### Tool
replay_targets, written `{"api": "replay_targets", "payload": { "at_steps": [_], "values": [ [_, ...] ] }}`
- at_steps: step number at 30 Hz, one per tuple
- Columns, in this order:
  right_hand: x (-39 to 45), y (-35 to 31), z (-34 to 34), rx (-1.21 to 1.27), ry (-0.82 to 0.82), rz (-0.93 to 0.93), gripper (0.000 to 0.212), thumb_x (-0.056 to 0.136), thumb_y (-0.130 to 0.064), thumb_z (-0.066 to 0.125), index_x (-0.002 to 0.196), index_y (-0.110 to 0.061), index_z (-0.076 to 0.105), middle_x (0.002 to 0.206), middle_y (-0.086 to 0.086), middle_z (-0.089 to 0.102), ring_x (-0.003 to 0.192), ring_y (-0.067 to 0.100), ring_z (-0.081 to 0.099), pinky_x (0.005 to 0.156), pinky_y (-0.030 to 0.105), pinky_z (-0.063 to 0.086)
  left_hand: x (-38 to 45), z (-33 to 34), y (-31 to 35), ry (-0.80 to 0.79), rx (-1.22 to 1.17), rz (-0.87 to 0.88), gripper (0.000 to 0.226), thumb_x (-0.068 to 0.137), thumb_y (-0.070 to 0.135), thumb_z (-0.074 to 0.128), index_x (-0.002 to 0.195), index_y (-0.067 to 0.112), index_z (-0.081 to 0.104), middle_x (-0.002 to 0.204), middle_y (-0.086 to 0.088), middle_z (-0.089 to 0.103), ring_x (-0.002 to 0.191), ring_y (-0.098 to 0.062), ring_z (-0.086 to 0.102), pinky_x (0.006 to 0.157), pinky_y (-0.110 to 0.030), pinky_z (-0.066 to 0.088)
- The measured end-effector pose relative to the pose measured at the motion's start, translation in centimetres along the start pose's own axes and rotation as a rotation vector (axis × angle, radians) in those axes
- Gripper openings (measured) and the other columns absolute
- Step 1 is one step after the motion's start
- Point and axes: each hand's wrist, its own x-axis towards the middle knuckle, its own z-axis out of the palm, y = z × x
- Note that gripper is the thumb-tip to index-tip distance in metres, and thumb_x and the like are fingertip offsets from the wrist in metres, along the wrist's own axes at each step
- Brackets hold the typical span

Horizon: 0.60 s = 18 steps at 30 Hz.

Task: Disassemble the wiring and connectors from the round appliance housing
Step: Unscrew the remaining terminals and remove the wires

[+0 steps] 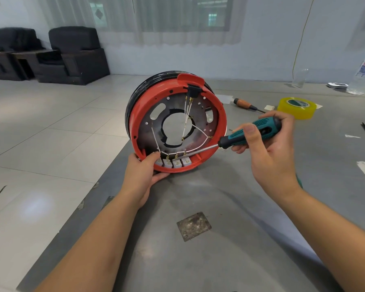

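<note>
The round red housing (218,114) stands on edge on the grey table, its open side facing me. Inside, white wires (185,114) run from a black plug socket (193,90) at the top to several white connector blocks (177,163) along the bottom rim. My left hand (142,171) grips the lower left rim, thumb inside near the leftmost block. My right hand (268,148) holds a teal and black screwdriver (251,131). Its metal shaft reaches left across the rim, the tip by the brass terminals above the blocks.
A second screwdriver with an orange and black handle (246,104) lies behind the housing. A yellow tape roll (297,107) sits at the right. A small metal plate (193,226) lies near me. The table's left edge (105,182) drops to a tiled floor.
</note>
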Motion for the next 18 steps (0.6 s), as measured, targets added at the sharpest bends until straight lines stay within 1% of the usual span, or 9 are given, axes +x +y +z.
{"api": "replay_targets", "payload": {
  "at_steps": [2, 3, 7, 10, 12, 13, 15, 16, 18],
  "values": [
    [-0.1, 0.0, 0.1, 0.008, -0.010, 0.005, 0.026, 0.097, -0.042, 0.064, 0.110, -0.044, 0.042, 0.113, 0.015, 0.058, 0.082, 0.026, 0.076, 0.068, 0.034, 0.063, 0.0, -0.1, 0.0, 0.000, -0.004, -0.003, 0.036, 0.104, 0.011, 0.062, 0.138, 0.016, 0.053, 0.128, -0.013, 0.072, 0.106, -0.029, 0.077, 0.077, -0.042, 0.066],
    [-0.1, 0.0, 0.2, 0.005, -0.013, 0.009, 0.026, 0.097, -0.044, 0.064, 0.110, -0.044, 0.042, 0.113, 0.012, 0.059, 0.081, 0.026, 0.076, 0.068, 0.034, 0.063, 0.0, -0.1, 0.0, 0.002, -0.007, -0.003, 0.035, 0.104, 0.011, 0.061, 0.137, 0.017, 0.053, 0.127, -0.012, 0.073, 0.105, -0.029, 0.077, 0.076, -0.042, 0.066],
    [-0.2, -0.2, 0.5, -0.013, -0.019, 0.014, 0.025, 0.097, -0.044, 0.063, 0.110, -0.046, 0.041, 0.101, -0.022, 0.061, 0.082, 0.024, 0.076, 0.067, 0.035, 0.064, 0.0, -0.1, -0.1, -0.006, -0.007, 0.001, 0.034, 0.104, 0.011, 0.061, 0.137, 0.019, 0.054, 0.126, -0.011, 0.074, 0.105, -0.028, 0.078, 0.075, -0.041, 0.066],
    [-0.3, -0.4, 0.7, -0.023, -0.021, -0.010, 0.026, 0.098, -0.042, 0.063, 0.111, -0.046, 0.041, 0.100, -0.030, 0.060, 0.084, 0.023, 0.076, 0.066, 0.037, 0.064, -0.2, -0.1, -0.1, -0.004, 0.012, 0.013, 0.033, 0.104, 0.011, 0.061, 0.135, 0.020, 0.055, 0.126, -0.010, 0.074, 0.105, -0.027, 0.077, 0.074, -0.040, 0.066],
    [-0.3, -0.6, 0.7, -0.019, -0.016, -0.021, 0.026, 0.096, -0.047, 0.062, 0.110, -0.047, 0.041, 0.103, -0.025, 0.061, 0.083, 0.022, 0.076, 0.066, 0.036, 0.064, -0.2, -0.1, -0.1, -0.003, 0.015, 0.013, 0.033, 0.104, 0.011, 0.061, 0.135, 0.020, 0.055, 0.126, -0.010, 0.074, 0.105, -0.027, 0.077, 0.074, -0.040, 0.066],
    [-0.3, -0.7, 0.7, -0.013, -0.011, -0.022, 0.026, 0.095, -0.049, 0.062, 0.110, -0.048, 0.041, 0.107, -0.017, 0.063, 0.083, 0.023, 0.076, 0.066, 0.035, 0.064, -0.2, -0.1, -0.1, -0.003, 0.014, 0.013, 0.033, 0.104, 0.011, 0.061, 0.135, 0.020, 0.055, 0.125, -0.010, 0.074, 0.104, -0.027, 0.078, 0.073, -0.039, 0.066],
    [-0.2, -0.9, 0.5, 0.002, -0.005, -0.024, 0.024, 0.097, -0.045, 0.063, 0.108, -0.049, 0.042, 0.114, 0.010, 0.061, 0.082, 0.025, 0.076, 0.066, 0.034, 0.063, -0.2, -0.1, -0.1, -0.001, 0.008, 0.013, 0.031, 0.104, 0.010, 0.060, 0.133, 0.022, 0.055, 0.125, -0.010, 0.074, 0.102, -0.027, 0.078, 0.072, -0.038, 0.066],
    [-0.1, -1.0, 0.5, 0.007, -0.003, -0.024, 0.024, 0.098, -0.042, 0.063, 0.108, -0.050, 0.043, 0.114, 0.016, 0.059, 0.084, 0.025, 0.075, 0.065, 0.033, 0.063, -0.2, 0.0, -0.1, 0.001, 0.006, 0.013, 0.031, 0.105, 0.010, 0.060, 0.133, 0.022, 0.055, 0.125, -0.010, 0.074, 0.102, -0.027, 0.078, 0.072, -0.038, 0.066],
    [0.0, -1.0, 0.5, 0.006, -0.002, -0.020, 0.025, 0.099, -0.038, 0.063, 0.108, -0.049, 0.043, 0.113, 0.014, 0.057, 0.086, 0.025, 0.075, 0.065, 0.031, 0.062, -0.2, 0.0, -0.1, 0.004, 0.008, 0.011, 0.032, 0.104, 0.011, 0.060, 0.134, 0.022, 0.054, 0.126, -0.010, 0.073, 0.104, -0.028, 0.078, 0.073, -0.039, 0.066]
  ]
}}
